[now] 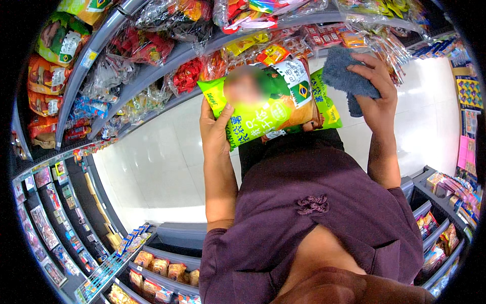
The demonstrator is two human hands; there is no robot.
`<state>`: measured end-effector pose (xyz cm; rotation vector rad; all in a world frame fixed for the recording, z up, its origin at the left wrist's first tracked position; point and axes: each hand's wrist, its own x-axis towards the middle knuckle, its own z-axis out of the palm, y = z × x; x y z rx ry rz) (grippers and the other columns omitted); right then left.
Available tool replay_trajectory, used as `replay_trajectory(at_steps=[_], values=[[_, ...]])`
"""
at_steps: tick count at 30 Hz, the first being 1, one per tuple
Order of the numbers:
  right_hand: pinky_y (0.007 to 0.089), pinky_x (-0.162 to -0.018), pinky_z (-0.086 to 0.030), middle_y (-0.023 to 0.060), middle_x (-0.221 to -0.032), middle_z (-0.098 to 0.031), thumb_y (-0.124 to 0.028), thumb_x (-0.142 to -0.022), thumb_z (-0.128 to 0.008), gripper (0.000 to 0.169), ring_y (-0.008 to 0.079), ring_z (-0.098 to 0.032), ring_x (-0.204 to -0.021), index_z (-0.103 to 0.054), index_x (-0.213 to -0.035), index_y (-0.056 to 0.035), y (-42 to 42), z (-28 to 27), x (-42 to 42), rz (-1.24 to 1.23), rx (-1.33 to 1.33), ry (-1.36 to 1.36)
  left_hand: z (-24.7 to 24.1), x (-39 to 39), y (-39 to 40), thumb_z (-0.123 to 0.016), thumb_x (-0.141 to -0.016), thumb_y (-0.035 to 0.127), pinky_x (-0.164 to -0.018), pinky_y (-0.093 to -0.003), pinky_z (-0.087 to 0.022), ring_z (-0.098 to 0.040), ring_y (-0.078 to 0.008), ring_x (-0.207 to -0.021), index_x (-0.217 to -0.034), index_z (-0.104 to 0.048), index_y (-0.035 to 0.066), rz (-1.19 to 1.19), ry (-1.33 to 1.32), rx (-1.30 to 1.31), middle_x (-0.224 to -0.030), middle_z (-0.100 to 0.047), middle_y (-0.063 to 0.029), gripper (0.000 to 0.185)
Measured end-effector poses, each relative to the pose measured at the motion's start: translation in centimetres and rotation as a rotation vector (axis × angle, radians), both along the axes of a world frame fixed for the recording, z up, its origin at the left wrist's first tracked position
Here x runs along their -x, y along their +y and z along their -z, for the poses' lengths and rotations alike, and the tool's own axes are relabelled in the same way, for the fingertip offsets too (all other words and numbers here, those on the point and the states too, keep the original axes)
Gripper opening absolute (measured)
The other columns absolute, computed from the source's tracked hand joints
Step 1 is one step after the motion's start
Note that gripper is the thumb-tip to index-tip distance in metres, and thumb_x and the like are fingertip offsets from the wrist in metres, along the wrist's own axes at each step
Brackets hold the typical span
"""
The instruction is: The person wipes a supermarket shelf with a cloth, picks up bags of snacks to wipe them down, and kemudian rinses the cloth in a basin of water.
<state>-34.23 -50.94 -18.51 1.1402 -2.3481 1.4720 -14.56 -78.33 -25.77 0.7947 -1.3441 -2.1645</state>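
Note:
My left hand (217, 127) grips one end of a green snack bag (265, 110), its thumb lying over the front. The bag is puffed up and bears printed writing, a small flag and a blurred picture. A second green bag (329, 104) shows partly behind it on the right; how it is held is hidden. To the right, my right hand (374, 85) holds a folded grey-blue cloth (347, 74) between thumb and fingers, raised near the hanging packets. The cloth is apart from the bags.
A curved-looking shelf rack (182, 53) with packaged snacks stands close ahead. More green bags (62, 38) stand at the far left. Side shelves (57, 224) hold small boxed goods. Behind me, lower shelves (167, 258) carry bread-like packs. Pale floor tiles (159, 152) lie between.

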Motion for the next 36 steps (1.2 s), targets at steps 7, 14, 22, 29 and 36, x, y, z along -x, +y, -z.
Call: replay_trajectory(at_steps=[7,14,22,29,36], values=[[0.0412,-0.085,-0.048,0.0118,-0.123,-0.064,-0.003,-0.055,-0.072,0.045,0.0327,-0.06,-0.102,-0.072,-0.1,-0.0087,-3.2,-0.9,-3.0,-0.309,-0.129,0.257,-1.3,2.5,0.1,-0.067,-0.093,0.013,-0.091,-0.0334,-0.052,-0.063,-0.0193,-0.107,-0.134,-0.049,0.005,-0.099,0.069,-0.079,-0.122,-0.062,-0.0081,0.046],[0.0386,-0.082,-0.048,0.012,-0.121,-0.065,0.001,-0.059,-0.071,0.039,0.0316,-0.06,-0.098,-0.073,-0.097,-0.0097,-3.5,0.0,-2.1,-0.129,-0.064,0.29,-1.6,2.5,-0.5,-0.065,-0.096,0.025,-0.089,-0.0362,-0.054,-0.064,-0.0218,-0.106,-0.136,-0.047,0.007,-0.189,0.113,-0.059,-0.125,-0.061,-0.0089,0.048],[0.0434,-0.086,-0.047,0.0065,-0.127,-0.062,-0.013,-0.066,-0.067,0.032,0.0268,-0.058,-0.102,-0.069,-0.097,-0.0153,-7.6,1.1,-6.1,-0.642,-0.065,0.438,-4.6,4.4,3.1,-0.058,-0.099,0.034,-0.095,-0.0388,-0.05,-0.06,-0.0219,-0.115,-0.138,-0.045,0.008,-0.098,0.101,-0.055,-0.131,-0.057,-0.0083,0.048],[0.0401,-0.087,-0.047,0.0069,-0.12,-0.065,-0.012,-0.065,-0.067,0.029,0.0292,-0.06,-0.099,-0.072,-0.093,-0.0144,-4.8,2.8,-2.8,-0.161,-0.123,0.338,-0.4,2.4,-0.7,-0.059,-0.097,0.04,-0.094,-0.0438,-0.053,-0.064,-0.0277,-0.113,-0.141,-0.046,0.007,-0.179,0.207,-0.141,-0.133,-0.06,-0.0116,0.056],[0.0316,-0.101,-0.044,0.0081,-0.119,-0.064,0.009,-0.079,-0.06,0.038,0.0188,-0.056,-0.118,-0.065,-0.115,-0.0011,-0.9,3.6,0.5,0.077,0.415,-0.698,-0.8,0.4,-1.6,-0.063,-0.096,0.032,-0.099,-0.0408,-0.05,-0.06,-0.0265,-0.115,-0.141,-0.043,0.006,-0.114,0.246,-0.033,-0.13,-0.058,-0.0102,0.056]])
